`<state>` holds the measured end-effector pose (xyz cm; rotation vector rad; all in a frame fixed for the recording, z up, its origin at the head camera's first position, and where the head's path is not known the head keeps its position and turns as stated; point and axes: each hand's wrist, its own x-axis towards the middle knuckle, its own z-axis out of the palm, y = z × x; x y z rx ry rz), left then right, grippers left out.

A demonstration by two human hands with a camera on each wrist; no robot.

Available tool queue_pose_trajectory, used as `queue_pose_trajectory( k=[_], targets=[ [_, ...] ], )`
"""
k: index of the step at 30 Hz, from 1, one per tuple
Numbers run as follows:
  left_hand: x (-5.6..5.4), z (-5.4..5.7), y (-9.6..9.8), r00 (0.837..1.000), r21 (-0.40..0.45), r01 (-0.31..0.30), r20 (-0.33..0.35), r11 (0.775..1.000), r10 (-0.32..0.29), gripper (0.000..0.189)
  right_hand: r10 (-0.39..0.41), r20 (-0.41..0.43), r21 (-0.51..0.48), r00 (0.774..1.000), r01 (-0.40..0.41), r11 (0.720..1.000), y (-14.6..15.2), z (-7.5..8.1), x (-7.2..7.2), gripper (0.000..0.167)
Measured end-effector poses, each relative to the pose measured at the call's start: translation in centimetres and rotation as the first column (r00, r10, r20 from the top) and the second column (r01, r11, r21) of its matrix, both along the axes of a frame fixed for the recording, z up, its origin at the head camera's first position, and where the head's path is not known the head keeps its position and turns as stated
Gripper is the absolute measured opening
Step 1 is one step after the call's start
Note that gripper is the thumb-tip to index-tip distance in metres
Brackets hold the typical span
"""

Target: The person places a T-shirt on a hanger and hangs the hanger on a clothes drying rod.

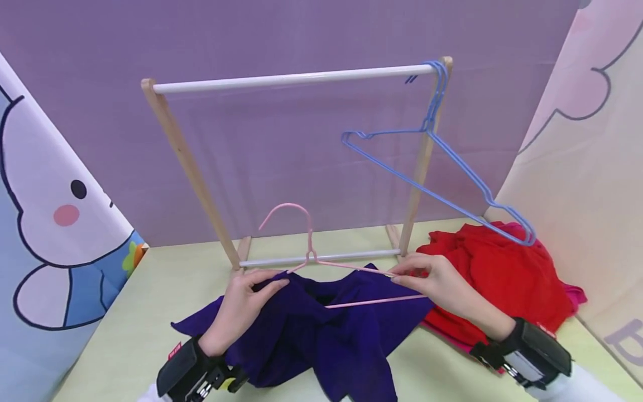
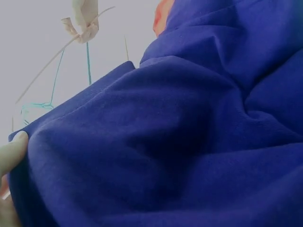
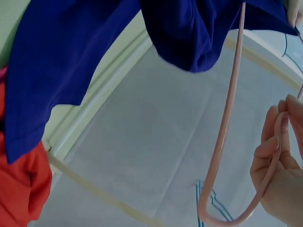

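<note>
A pink hanger (image 1: pixel 310 237) stands with its hook upward over a dark blue garment (image 1: pixel 346 329), which looks like a shirt. The hanger's left arm disappears inside the garment near the neckline; its right arm lies outside. My left hand (image 1: pixel 238 307) pinches the garment's upper edge beside the hanger, and the left wrist view shows the thumb (image 2: pixel 13 152) on that edge. My right hand (image 1: pixel 437 279) pinches the hanger's right arm. In the right wrist view, fingers hold the pink hanger (image 3: pixel 226 118) near its bent end. The cloth hides the hanger's left tip.
Behind the hands stands a rack with a white rail (image 1: pixel 291 81) and wooden posts. Two blue hangers (image 1: pixel 432 128) hang at its right end. Below them lies a pile of red clothes (image 1: pixel 502 273) with pink cloth underneath. Printed sheets rise on both sides of the pale table (image 1: pixel 135 312).
</note>
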<state>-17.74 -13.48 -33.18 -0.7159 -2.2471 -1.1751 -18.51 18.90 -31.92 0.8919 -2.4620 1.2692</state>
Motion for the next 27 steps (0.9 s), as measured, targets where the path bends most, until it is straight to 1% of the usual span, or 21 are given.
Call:
queue_pose_trajectory(
  k=[6, 11, 13, 15, 17, 19, 21, 24, 25, 27],
  targets=[
    [-0.2, 0.2, 0.5, 0.999, -0.014, 0.009, -0.040, 1.000, -0.009, 0.017, 0.021, -0.009, -0.032, 1.000, -0.021, 0.999, -1.7, -0.4, 0.3, 0.012],
    [-0.2, 0.0, 0.6, 1.000, 0.008, 0.012, -0.011, 1.000, -0.012, 0.018, 0.016, -0.025, -0.058, 1.000, -0.018, 0.998, -2.6, -1.1, 0.7, 0.013],
    [-0.2, -0.1, 0.5, 1.000, -0.009, 0.014, -0.027, 1.000, -0.015, 0.018, 0.028, 0.003, -0.041, 1.000, -0.028, 0.999, -2.6, -1.2, 0.6, 0.012],
    [-0.3, -0.1, 0.4, 0.997, -0.044, 0.019, -0.068, 0.999, -0.022, 0.018, 0.062, 0.076, -0.019, 0.995, -0.061, 0.998, -2.1, -1.1, 0.1, 0.012],
    [-0.5, 0.0, 0.3, 0.993, -0.066, 0.030, -0.110, 0.997, -0.037, 0.018, 0.096, 0.178, 0.004, 0.979, -0.098, 0.995, -1.2, -0.9, -0.6, 0.016],
    [-0.5, 0.0, 0.1, 0.990, -0.072, 0.053, -0.126, 0.996, -0.061, 0.018, 0.129, 0.281, 0.010, 0.951, -0.137, 0.990, -0.1, -0.8, -1.4, 0.021],
    [-0.5, 0.0, -0.2, 0.991, -0.060, 0.081, -0.106, 0.995, -0.087, 0.018, 0.138, 0.348, 0.014, 0.927, -0.152, 0.988, 1.2, -0.9, -2.1, 0.025],
    [-0.2, 0.1, -0.7, 0.993, -0.040, 0.104, -0.056, 0.994, -0.106, 0.017, 0.141, 0.416, 0.020, 0.898, -0.164, 0.986, 2.7, -1.6, -2.8, 0.029],
    [-0.1, 0.2, -0.9, 0.994, -0.035, 0.104, -0.041, 0.994, -0.106, 0.017, 0.149, 0.433, 0.018, 0.889, -0.174, 0.985, 3.1, -1.9, -3.0, 0.030],
    [0.0, 0.5, -1.1, 0.995, -0.027, 0.103, -0.013, 0.994, -0.103, 0.017, 0.183, 0.443, 0.020, 0.878, -0.213, 0.977, 3.4, -2.5, -3.3, 0.031]
  ],
)
